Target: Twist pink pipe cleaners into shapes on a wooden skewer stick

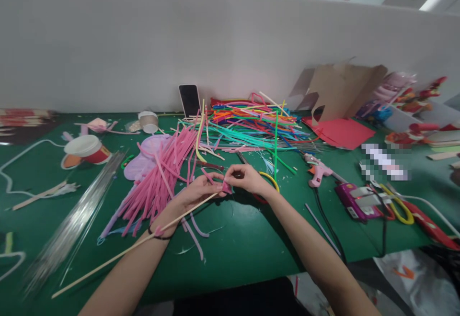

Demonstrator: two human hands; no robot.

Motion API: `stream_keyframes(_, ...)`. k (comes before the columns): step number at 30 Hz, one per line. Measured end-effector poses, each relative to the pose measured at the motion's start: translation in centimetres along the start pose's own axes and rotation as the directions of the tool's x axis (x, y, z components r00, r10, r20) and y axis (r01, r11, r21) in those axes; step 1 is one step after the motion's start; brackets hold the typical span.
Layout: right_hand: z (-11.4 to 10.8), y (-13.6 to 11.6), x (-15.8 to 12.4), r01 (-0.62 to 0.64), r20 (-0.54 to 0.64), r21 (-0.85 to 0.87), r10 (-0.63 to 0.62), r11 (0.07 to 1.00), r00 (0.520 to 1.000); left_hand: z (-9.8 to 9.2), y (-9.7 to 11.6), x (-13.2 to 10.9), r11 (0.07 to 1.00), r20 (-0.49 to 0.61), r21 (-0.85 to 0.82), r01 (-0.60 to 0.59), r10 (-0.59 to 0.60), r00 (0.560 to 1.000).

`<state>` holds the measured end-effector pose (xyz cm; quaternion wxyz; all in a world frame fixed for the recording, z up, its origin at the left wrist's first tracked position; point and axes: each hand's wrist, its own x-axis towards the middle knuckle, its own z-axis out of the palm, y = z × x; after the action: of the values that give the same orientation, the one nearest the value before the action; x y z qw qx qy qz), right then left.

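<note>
My left hand (pixel 196 192) is closed on a thin wooden stick (pixel 104 261), which slants across my wrist down to the lower left. At the stick's upper end sits a small dark pink fuzzy piece (pixel 227 187), and the fingertips of both hands meet there. My right hand (pixel 247 180) pinches this piece from the right side. A short pink strip rises from the fingers of my left hand. Beside that hand lies a heap of pink pipe cleaners (pixel 172 163), with some lilac ones near my wrist. Yellow-handled scissors (pixel 273 182) are partly hidden behind my right hand.
Multicoloured pipe cleaners (pixel 247 124) lie at the back, by a propped phone (pixel 189 99). A glue gun (pixel 318 170), its cord and a purple box (pixel 354 201) are on the right. A paper cup (pixel 88 149) and metal wires (pixel 79 220) are on the left.
</note>
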<state>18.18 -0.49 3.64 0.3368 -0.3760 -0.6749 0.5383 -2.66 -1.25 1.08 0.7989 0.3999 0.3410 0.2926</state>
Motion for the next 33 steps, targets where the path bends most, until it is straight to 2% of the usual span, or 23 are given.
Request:
stream_keyframes(5,-0.9,0.3,-0.3,-0.064,0.081,0.039,0.061,0.997,0.995,-0.1,0.1,0.0,0.999,0.000,0.003,0.040,-0.040,0.999)
stream_keyframes(14,-0.6,0.1,-0.3,-0.029,0.063,0.011,0.028,1.000,0.998,0.0,0.3,-0.3,0.999,0.020,0.025,0.038,-0.039,0.999)
stream_keyframes(21,-0.6,0.2,-0.4,-0.005,0.073,0.058,0.001,0.998,0.997,0.6,0.6,-0.4,0.999,-0.002,0.005,0.045,-0.045,0.999)
stream_keyframes(27,-0.5,0.5,-0.4,0.016,0.092,0.059,-0.022,0.998,0.996,0.7,0.6,-0.6,0.998,0.026,0.016,0.060,-0.060,0.998)
stream_keyframes(33,0.0,0.8,-0.3,0.031,0.054,0.076,-0.036,0.997,0.998,0.7,0.6,-0.5,0.998,0.034,0.007,0.059,-0.059,0.998)
